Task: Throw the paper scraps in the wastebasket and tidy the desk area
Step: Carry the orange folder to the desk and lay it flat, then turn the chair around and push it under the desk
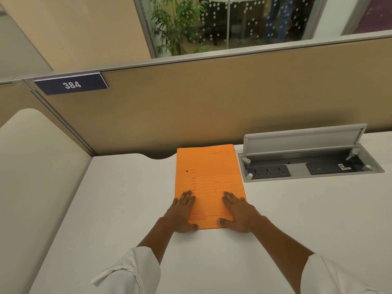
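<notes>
An orange file folder with red printed lines lies flat on the white desk, its far edge near the partition. My left hand rests flat on its near left corner, fingers straight. My right hand presses flat on its near right part, thumb at the near edge. No paper scraps or wastebasket are in view.
An open power-socket box with its grey lid raised is set into the desk to the right of the folder. A tan partition with a "384" plate stands behind. A cream side panel borders the desk's left.
</notes>
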Demonstrator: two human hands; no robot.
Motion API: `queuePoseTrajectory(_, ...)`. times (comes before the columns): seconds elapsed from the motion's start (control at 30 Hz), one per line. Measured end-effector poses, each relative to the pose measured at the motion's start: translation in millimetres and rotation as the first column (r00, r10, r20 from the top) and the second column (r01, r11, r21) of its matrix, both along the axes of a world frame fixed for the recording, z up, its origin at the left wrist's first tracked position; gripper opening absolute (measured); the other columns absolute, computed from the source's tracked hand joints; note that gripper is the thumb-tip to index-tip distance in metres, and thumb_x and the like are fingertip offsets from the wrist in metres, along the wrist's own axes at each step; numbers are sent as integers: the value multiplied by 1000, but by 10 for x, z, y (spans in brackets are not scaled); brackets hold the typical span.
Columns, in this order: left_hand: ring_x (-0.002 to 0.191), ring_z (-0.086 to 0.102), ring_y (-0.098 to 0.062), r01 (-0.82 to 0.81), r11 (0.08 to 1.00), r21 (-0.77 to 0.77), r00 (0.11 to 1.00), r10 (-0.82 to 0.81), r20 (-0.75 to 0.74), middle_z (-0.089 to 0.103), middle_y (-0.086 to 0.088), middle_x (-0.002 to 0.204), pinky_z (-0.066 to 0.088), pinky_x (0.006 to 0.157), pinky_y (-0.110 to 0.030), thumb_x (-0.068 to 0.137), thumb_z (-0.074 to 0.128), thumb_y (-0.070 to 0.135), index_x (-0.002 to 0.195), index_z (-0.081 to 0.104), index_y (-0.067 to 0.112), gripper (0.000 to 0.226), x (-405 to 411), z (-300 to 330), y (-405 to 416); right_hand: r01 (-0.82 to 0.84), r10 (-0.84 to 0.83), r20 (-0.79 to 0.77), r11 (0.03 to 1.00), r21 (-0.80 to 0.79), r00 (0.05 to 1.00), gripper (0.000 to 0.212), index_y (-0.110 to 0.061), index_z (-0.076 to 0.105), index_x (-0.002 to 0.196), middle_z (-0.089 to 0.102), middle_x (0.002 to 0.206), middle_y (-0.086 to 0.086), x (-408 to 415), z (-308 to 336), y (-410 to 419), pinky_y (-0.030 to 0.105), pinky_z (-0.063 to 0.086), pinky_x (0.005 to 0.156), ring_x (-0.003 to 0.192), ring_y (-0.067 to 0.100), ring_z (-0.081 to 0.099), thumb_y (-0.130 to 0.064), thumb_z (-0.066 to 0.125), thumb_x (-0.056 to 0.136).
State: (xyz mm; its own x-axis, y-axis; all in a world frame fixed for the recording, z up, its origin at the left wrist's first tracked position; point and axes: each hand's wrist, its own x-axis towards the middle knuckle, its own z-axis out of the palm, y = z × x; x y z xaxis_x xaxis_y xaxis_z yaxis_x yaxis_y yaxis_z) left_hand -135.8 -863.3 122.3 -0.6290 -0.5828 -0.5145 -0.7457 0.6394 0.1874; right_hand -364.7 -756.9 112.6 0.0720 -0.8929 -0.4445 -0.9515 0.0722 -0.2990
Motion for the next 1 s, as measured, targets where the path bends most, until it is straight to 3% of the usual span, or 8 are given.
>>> queuePoseTrajectory(0.13,154,-13,-30,-13,1000,-20,999,13,-37,-16,-12,167,0,124,-52,88,63,57,158,-7,9,110,9,121,124,49,-49,6,994,-99,999,92,-9,0,160,-11,169,7,82,101,97,48,4,126,156,23,-5,-65,38,98)
queuePoseTrajectory(0.37,154,-9,-34,-39,999,21,998,40,-55,-12,-14,167,3,123,-55,91,57,59,158,-7,8,105,127,364,360,48,-55,-66,993,-104,996,89,-8,0,160,-12,169,9,164,298,374,51,3,125,156,25,-9,-65,31,99)
queuePoseTrajectory(0.5,153,10,-35,-41,999,13,995,42,-89,9,-11,167,17,122,-55,93,53,60,158,2,9,97,173,573,477,97,-110,-100,987,-128,989,88,-10,0,160,-14,168,8,174,443,614,52,1,125,156,25,-11,-67,24,99)
queuePoseTrajectory(0.63,145,32,-31,-17,999,-31,993,13,-118,25,-10,163,32,117,-45,94,49,62,158,6,10,93,176,753,688,162,-183,-155,978,-134,971,92,-14,-3,161,-17,168,6,194,597,954,50,-3,124,155,25,-14,-73,9,91)
queuePoseTrajectory(1.0,148,28,-30,280,946,-162,931,-309,-196,19,-10,166,29,117,-43,95,45,66,160,3,13,93,307,1386,1802,439,-493,-238,864,-246,837,84,-11,-3,160,-15,168,8,749,1446,2810,51,0,125,155,24,-12,-65,22,101)
